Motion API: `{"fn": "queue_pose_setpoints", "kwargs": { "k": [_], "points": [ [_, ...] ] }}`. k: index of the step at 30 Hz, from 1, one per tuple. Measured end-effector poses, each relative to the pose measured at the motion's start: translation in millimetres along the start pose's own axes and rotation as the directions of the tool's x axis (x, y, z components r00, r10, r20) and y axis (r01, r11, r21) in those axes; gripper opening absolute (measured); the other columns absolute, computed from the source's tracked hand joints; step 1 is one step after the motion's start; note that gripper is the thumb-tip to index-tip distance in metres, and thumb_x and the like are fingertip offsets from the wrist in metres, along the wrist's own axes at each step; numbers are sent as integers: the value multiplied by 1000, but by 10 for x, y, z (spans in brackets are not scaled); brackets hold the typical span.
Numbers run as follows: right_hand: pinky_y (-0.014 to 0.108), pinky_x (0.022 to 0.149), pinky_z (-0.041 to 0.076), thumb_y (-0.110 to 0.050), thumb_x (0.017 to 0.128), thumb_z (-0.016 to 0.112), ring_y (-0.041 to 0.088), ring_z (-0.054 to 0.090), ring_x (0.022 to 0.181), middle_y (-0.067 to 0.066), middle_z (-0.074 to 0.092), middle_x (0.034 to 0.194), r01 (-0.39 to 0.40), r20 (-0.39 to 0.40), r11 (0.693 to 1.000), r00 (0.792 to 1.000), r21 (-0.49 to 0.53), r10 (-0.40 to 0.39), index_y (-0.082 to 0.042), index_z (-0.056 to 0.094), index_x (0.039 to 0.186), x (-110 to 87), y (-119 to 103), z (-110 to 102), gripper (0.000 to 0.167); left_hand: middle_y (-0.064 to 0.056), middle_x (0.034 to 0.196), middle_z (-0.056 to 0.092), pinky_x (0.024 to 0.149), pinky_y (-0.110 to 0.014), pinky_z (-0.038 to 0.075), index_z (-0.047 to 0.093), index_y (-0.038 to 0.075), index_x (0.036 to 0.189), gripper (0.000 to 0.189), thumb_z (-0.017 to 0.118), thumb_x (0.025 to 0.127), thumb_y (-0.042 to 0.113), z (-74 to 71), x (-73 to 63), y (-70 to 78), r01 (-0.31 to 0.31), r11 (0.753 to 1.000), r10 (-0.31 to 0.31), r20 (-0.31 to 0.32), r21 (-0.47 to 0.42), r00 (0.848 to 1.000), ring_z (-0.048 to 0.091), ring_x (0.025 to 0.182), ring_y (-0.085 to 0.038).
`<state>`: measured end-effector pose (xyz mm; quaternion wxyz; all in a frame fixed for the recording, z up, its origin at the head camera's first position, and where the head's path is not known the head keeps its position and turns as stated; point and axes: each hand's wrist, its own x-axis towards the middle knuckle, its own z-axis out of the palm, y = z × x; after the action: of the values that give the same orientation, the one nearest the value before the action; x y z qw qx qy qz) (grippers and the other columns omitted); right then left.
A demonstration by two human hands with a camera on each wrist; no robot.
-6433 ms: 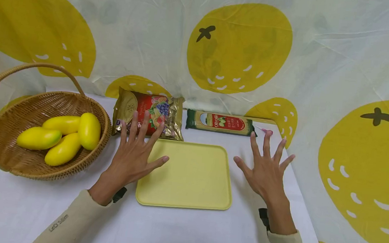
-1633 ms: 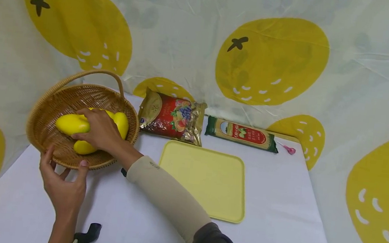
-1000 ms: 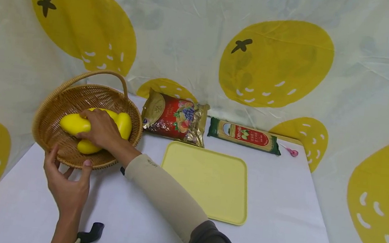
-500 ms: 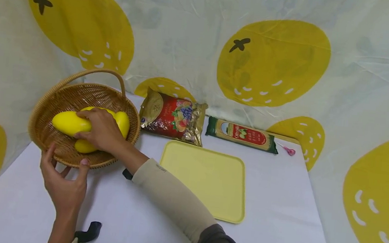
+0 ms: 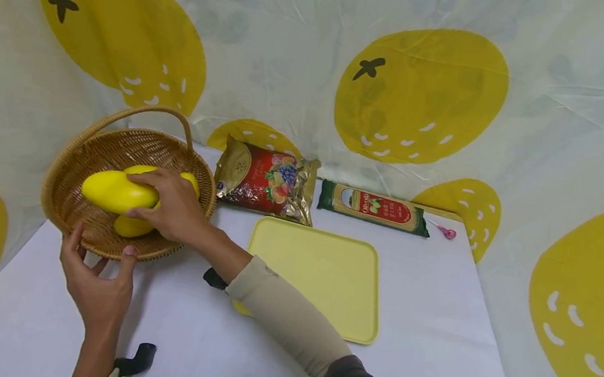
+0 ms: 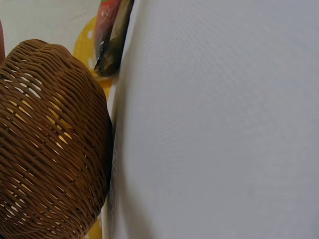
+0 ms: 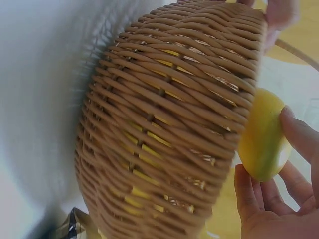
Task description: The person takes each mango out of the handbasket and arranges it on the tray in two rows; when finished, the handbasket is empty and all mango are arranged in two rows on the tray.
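Left hand (image 5: 98, 290): the near rim of the round brown wicker basket with an arched handle (image 5: 72, 157) is pinched between thumb and fingertips, nearest the viewer.
Right hand (image 5: 171, 212): a smooth yellow mango-shaped fruit (image 5: 116, 191) is grasped with curled fingers and held just above the basket's rim.
Basket contents: two more yellow fruits are seen inside, one (image 5: 131, 227) below the held fruit and one (image 5: 189, 181) partly hidden behind the right hand.
Flat pale yellow rectangular tray (image 5: 326, 276): set on the white table (image 5: 431, 322) to the right of the basket; nothing is carried on it.
Red and gold foil snack bag (image 5: 267, 179): laid just right of the basket, behind the tray; printed fruit pictures are seen, the writing is too small to read.
Long green pasta packet with a red label (image 5: 373, 207): laid farther right of the basket, beyond the snack bag; the label appears to read "Olivoila".
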<state>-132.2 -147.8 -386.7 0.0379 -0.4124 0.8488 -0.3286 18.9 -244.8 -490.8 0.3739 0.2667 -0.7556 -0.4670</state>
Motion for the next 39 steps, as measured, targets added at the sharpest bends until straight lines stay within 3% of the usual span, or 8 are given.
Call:
{"fn": "queue_pose_setpoints", "kwargs": {
  "k": [9,24,39],
  "points": [
    [17,118,40,-32,89,86,8,55,143,-4,63,152,-14,-47,992,999,125,20,-23,66,146,-223,69,-199,61,8,173,28,112,-26,50,37,28,163,87,79,88,17,-2,8,-29,20,1000,-20,-3,0,1000,41,154,-30],
    [16,110,47,-21,87,88,11,61,137,-1,69,143,52,-172,964,985,259,-7,-18,69,142,-595,331,-472,58,8,172,31,111,-22,49,36,30,163,84,78,90,18,-11,-1,3,19,1000,-19,-5,7,1000,42,153,-28],
    [23,106,56,-8,88,84,18,62,136,3,65,146,9,-180,913,981,409,71,-14,68,143,-974,663,-734,58,8,173,28,112,-23,47,35,30,163,86,78,91,15,-16,11,-21,25,1000,-25,7,17,1000,40,154,-30]
  ]
}}
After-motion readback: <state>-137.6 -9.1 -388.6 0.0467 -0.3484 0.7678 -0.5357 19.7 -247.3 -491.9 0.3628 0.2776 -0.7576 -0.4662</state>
